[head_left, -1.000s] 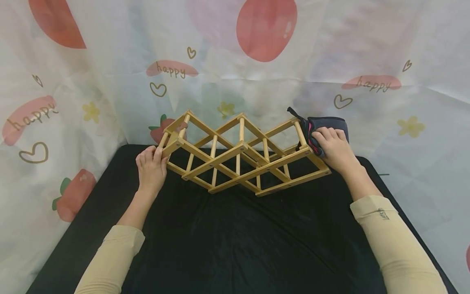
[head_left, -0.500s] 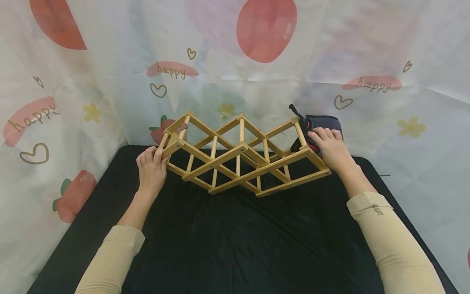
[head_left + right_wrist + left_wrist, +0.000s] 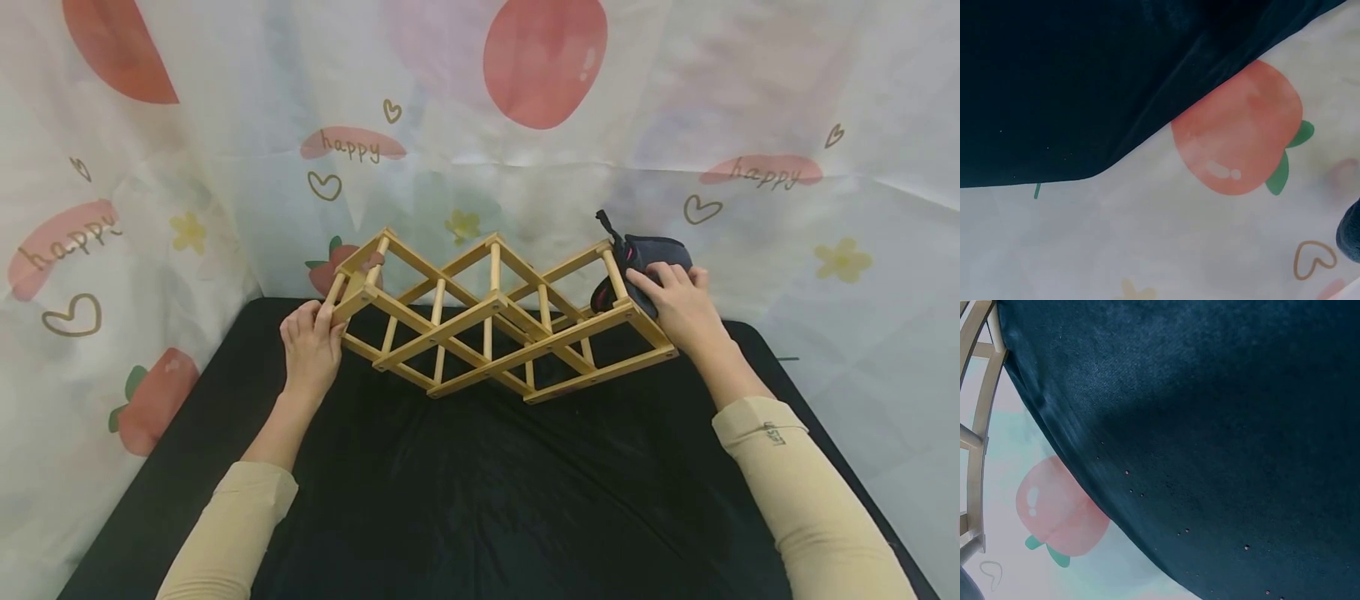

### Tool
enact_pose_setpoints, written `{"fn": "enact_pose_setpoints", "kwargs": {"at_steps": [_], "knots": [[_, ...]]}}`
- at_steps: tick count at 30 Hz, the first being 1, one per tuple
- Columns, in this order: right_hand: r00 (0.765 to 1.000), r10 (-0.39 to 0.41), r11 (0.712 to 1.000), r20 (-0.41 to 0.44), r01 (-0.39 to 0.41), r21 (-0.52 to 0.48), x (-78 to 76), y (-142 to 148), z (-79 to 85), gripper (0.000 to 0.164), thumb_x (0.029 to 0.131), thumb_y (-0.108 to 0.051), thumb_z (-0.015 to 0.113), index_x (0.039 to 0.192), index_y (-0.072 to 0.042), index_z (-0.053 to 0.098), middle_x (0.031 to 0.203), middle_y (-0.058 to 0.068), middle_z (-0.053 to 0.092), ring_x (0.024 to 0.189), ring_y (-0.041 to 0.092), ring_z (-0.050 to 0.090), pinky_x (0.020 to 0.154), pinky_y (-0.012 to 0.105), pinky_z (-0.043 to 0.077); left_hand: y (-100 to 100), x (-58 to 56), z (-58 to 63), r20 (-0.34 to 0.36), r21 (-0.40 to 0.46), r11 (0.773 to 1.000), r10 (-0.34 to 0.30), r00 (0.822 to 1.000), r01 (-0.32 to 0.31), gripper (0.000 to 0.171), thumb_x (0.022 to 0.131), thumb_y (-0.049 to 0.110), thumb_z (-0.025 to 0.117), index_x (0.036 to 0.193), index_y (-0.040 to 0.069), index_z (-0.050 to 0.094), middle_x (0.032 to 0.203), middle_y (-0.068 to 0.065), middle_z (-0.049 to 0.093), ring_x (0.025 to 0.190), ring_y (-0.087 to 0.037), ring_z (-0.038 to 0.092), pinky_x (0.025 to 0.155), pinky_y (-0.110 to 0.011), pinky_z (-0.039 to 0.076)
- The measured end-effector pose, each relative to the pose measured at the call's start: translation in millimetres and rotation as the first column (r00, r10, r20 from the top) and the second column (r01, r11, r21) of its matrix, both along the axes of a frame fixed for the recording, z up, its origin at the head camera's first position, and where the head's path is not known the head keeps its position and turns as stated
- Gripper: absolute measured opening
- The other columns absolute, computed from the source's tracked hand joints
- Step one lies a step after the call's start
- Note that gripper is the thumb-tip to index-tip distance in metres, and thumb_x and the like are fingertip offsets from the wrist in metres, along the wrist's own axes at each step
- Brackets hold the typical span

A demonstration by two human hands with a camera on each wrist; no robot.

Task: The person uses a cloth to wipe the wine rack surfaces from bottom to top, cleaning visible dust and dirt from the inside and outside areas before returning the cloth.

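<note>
A lattice-sided wooden rack of slats and dowels, like a folding wine rack, stands near the far edge of the black-covered table. At its left end my left hand grips the corner, fingers over the front slat. My right hand holds a dark navy fabric pouch with a black strap and a bit of pink trim. Part of the pouch shows behind the dowel of the rack's right-end compartment; the rest sticks out to the right. Along the left wrist view's edge run the rack's slats. The pouch's dark tip enters the right wrist view.
Black cloth covers the table, with its far edge just behind the rack. A pale printed curtain hangs close behind the table and along both sides.
My right hand has shifted left with the pouch, whose near end has gone farther behind the rack's right-end dowel. The left hand and the rack stay in place.
</note>
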State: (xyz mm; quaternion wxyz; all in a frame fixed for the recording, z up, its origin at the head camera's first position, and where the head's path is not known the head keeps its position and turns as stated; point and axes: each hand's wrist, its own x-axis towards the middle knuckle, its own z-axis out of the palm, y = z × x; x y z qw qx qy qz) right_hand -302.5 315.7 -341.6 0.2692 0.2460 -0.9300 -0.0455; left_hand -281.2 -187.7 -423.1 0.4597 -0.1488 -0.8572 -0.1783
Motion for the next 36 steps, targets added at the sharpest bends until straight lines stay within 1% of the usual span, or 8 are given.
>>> {"fn": "enact_pose_setpoints", "kwargs": {"at_steps": [6,10,14,18,22,29,32,36], "knots": [[0.998,0.009,1.0,-0.062,-0.007,0.03,0.7,0,-0.5,0.045,0.085,0.006,0.048,0.125,-0.014,0.048,0.108,0.02,0.047,0.092,0.037,0.044,0.08,0.052,0.024,0,-0.5,-0.2,-0.008,0.004,1.0,-0.005,1.0,0.005,0.04,0.096,0.039,0.03,0.107,0.002,0.04,0.102,-0.02,0.037,0.092,-0.037,0.034,0.079,-0.052,0.027],[0.997,-0.009,0.998,-0.077,0.013,0.055,2.1,-1,1.2,0.045,0.085,0.005,0.047,0.126,-0.014,0.047,0.108,0.02,0.047,0.092,0.037,0.044,0.079,0.05,0.025,0,-1.3,-0.2,-0.015,0.006,1.0,-0.007,1.0,0.007,0.04,0.096,0.039,0.03,0.108,0.002,0.04,0.102,-0.02,0.037,0.092,-0.037,0.034,0.079,-0.052,0.027],[0.998,-0.037,0.997,-0.057,0.041,0.064,3.7,-4,3.6,0.044,0.085,0.005,0.047,0.126,-0.013,0.047,0.106,0.021,0.047,0.092,0.037,0.043,0.079,0.05,0.026,0,-0.8,0.3,-0.017,0.008,1.0,-0.002,1.0,0.002,0.041,0.096,0.04,0.03,0.107,0.002,0.04,0.102,-0.02,0.037,0.091,-0.037,0.034,0.079,-0.052,0.027],[0.997,-0.063,0.996,-0.036,0.065,0.059,4.5,-6,5.7,0.043,0.085,0.005,0.048,0.124,-0.013,0.048,0.1,0.022,0.046,0.087,0.037,0.041,0.079,0.051,0.025,0,-0.4,0.1,-0.008,0.007,1.0,0.003,1.0,-0.003,0.041,0.096,0.04,0.03,0.107,0.002,0.04,0.102,-0.02,0.037,0.092,-0.037,0.034,0.079,-0.052,0.027],[0.995,-0.1,0.993,-0.011,0.1,0.062,5.0,-7,7.6,0.037,0.086,0.001,0.05,0.121,-0.012,0.049,0.095,0.022,0.046,0.084,0.037,0.041,0.079,0.052,0.025,0,-0.1,-0.6,-0.005,0.005,1.0,0.005,1.0,-0.005,0.041,0.096,0.04,0.029,0.107,0.002,0.04,0.102,-0.02,0.036,0.091,-0.037,0.034,0.079,-0.052,0.027],[0.972,-0.222,0.974,0.08,0.216,0.073,8.0,-10,11.3,0.032,0.088,-0.009,0.053,0.12,-0.011,0.051,0.095,0.021,0.047,0.087,0.036,0.043,0.083,0.052,0.024,0,-0.2,-2.3,-0.009,0.007,1.0,0.004,1.0,-0.004,0.04,0.096,0.04,0.029,0.107,0.002,0.04,0.102,-0.02,0.037,0.092,-0.037,0.034,0.079,-0.052,0.027],[0.971,-0.225,0.972,0.078,0.219,0.082,8.3,-11,11.3,0.032,0.088,-0.008,0.052,0.12,-0.011,0.051,0.096,0.02,0.047,0.087,0.035,0.043,0.084,0.052,0.025,0,0.0,-2.6,-0.01,0.01,1.0,0.001,1.0,-0.001,0.04,0.096,0.04,0.029,0.107,0.002,0.039,0.102,-0.02,0.036,0.092,-0.037,0.034,0.079,-0.052,0.027],[0.98,-0.196,0.976,0.035,0.192,0.106,8.6,-9,9.8,0.034,0.089,-0.002,0.047,0.121,-0.012,0.049,0.096,0.02,0.044,0.084,0.034,0.041,0.081,0.051,0.025,1,-0.2,-2.0,-0.006,0.014,1.0,-0.002,1.0,0.002,0.039,0.096,0.039,0.03,0.108,0.003,0.039,0.102,-0.02,0.036,0.092,-0.037,0.034,0.079,-0.052,0.027]]}}
